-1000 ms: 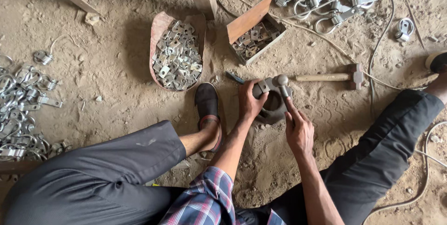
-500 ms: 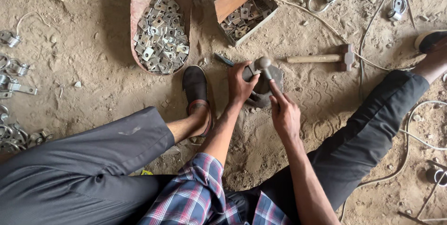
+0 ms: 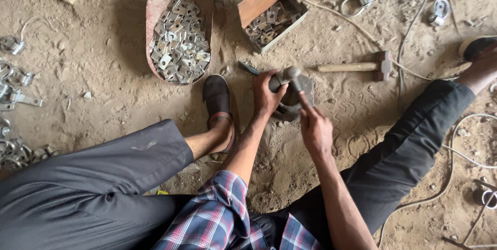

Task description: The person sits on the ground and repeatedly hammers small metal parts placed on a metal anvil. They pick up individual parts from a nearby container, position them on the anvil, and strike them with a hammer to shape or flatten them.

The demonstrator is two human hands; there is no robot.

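On the sandy dirt floor (image 3: 77, 38), mid-frame, the left hand (image 3: 266, 94) gripped a grey metal clamp piece (image 3: 290, 76); the right hand (image 3: 315, 128) pinched it, apparently fitting parts together.

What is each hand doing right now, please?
Left hand: closed on the grey metal piece.
Right hand: fingers touch the same piece; a firm grip cannot be told.

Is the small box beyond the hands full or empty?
Partly full: the cardboard box has its flap raised, and small metal pieces cover its bottom.
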